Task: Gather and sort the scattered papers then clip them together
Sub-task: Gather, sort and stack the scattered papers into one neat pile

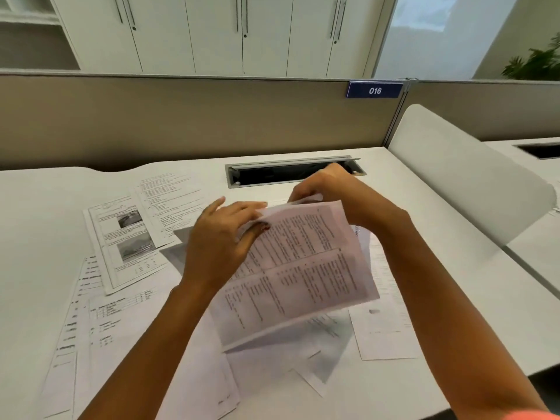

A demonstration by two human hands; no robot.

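A thin sheaf [300, 268], light and limp, was held tilted above the desk [45, 225], its far edge pinched by the left hand [221, 237] and gripped by the right hand [336, 192], judged the safest hold. Loose sheets [127, 237] were strewn beneath and left of the grip, a partition [181, 122] beyond

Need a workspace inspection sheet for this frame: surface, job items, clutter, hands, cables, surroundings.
Surface: white desk, much of it under paper.
Job's things: held sheets lifted and tilted above the desk; loose papers lie scattered, some overlapping; no clip seen.
Clutter: nothing seen.
Grippers: left hand pinches the held sheets near their upper left edge; right hand grips their far edge.
Cables: nothing seen; cable slot open, dark inside.
Surroundings: beige partition with 016 plate, cabinets, plant.
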